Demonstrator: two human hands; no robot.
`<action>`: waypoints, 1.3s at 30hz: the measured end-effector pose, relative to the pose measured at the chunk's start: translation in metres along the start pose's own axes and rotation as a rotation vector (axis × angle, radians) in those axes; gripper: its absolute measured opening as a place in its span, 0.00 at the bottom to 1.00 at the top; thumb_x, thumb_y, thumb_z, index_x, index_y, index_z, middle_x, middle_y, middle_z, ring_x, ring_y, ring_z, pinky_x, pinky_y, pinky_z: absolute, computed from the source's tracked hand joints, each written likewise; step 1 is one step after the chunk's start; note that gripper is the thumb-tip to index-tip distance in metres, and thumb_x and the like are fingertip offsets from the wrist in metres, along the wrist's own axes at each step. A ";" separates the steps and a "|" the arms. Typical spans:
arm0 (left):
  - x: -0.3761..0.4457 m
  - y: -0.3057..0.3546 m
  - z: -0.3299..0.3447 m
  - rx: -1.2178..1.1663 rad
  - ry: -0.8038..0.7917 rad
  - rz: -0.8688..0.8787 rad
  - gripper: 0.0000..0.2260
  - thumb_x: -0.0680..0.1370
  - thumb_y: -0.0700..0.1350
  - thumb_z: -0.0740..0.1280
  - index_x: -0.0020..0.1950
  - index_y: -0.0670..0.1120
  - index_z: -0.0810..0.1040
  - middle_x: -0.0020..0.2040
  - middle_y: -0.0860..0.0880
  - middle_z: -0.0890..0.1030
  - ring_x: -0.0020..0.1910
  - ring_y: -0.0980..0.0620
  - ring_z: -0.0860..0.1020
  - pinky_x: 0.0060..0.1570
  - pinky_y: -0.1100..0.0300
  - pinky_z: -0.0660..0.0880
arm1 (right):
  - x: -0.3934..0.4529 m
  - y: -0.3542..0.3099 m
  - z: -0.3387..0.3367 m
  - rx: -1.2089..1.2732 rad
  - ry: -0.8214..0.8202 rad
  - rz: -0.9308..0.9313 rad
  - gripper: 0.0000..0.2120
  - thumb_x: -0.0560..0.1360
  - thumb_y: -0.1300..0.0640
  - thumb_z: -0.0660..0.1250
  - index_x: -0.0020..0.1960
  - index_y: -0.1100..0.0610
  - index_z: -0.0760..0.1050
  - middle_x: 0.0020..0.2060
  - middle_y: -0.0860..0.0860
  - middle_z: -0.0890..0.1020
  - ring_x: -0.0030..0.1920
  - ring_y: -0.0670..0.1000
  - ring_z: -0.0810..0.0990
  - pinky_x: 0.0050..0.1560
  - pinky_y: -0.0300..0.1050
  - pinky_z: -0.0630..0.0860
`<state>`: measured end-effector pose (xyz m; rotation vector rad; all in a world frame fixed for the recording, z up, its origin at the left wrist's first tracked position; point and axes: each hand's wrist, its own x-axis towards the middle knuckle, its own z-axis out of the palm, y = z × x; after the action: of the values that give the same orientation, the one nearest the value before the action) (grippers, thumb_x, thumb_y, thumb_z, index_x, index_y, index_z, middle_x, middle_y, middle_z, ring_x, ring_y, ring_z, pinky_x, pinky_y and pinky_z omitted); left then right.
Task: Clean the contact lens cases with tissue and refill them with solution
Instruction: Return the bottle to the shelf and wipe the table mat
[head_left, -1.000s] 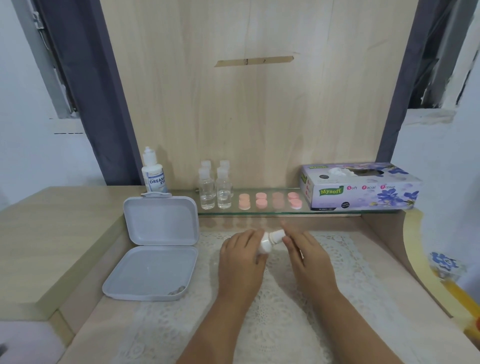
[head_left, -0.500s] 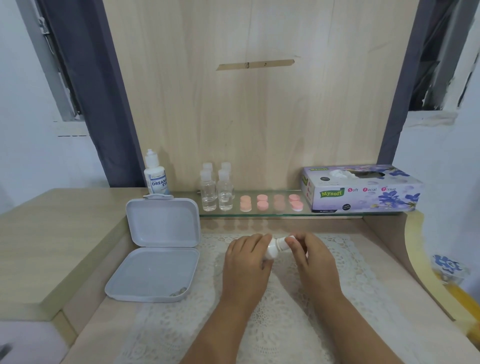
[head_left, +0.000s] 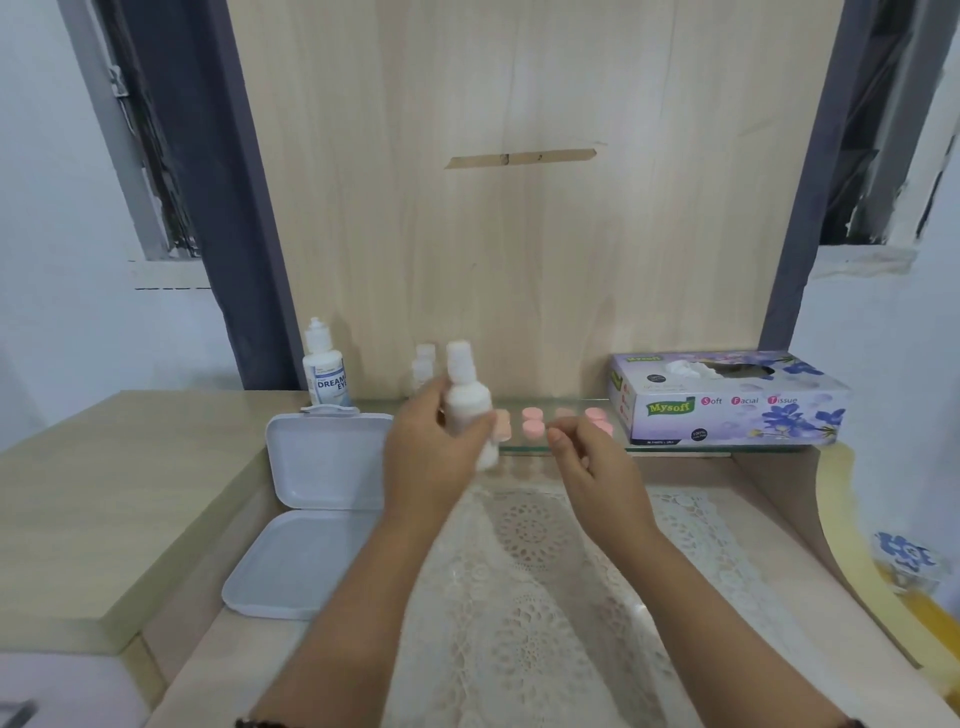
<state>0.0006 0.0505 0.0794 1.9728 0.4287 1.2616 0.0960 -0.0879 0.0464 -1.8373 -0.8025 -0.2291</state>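
Holding the small white plastic bottle (head_left: 467, 402) upright, your left hand (head_left: 431, 457) wraps its fingers round the body, cap up, just before the glass shelf (head_left: 566, 448). Your right hand (head_left: 592, 467), fingers loosely curled on nothing, sits beside it. The pink round lens cases (head_left: 533, 428) lie just beyond, nearer the right hand.

— What is moving?
— The left hand (head_left: 434, 449) is lifting the small white bottle (head_left: 467, 402) upright, up from the lace mat (head_left: 540, 582) — the right hand (head_left: 592, 467) is coming off it, fingers loosely curled, just beside.
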 end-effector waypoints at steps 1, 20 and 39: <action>0.013 0.004 -0.010 -0.006 0.038 -0.007 0.14 0.70 0.47 0.74 0.54 0.53 0.77 0.43 0.54 0.80 0.43 0.51 0.77 0.45 0.54 0.76 | 0.004 -0.004 0.001 -0.010 -0.009 -0.001 0.09 0.80 0.49 0.59 0.52 0.49 0.78 0.36 0.41 0.77 0.38 0.38 0.73 0.40 0.38 0.70; 0.104 -0.041 -0.042 0.578 -0.150 -0.275 0.15 0.70 0.47 0.70 0.54 0.43 0.75 0.48 0.46 0.79 0.46 0.45 0.76 0.42 0.57 0.69 | 0.052 -0.053 0.036 -0.432 -0.190 -0.381 0.24 0.78 0.63 0.58 0.74 0.51 0.66 0.72 0.46 0.69 0.66 0.52 0.68 0.67 0.48 0.66; 0.090 -0.015 -0.038 0.663 -0.125 -0.113 0.08 0.74 0.35 0.59 0.53 0.38 0.72 0.48 0.41 0.78 0.50 0.40 0.75 0.41 0.55 0.65 | 0.056 -0.033 0.018 -0.412 -0.012 -0.355 0.22 0.74 0.67 0.59 0.67 0.57 0.73 0.64 0.52 0.78 0.63 0.57 0.73 0.63 0.54 0.70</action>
<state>0.0100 0.1322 0.1346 2.5072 0.9757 0.9884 0.1141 -0.0422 0.0918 -2.0645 -1.1543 -0.6511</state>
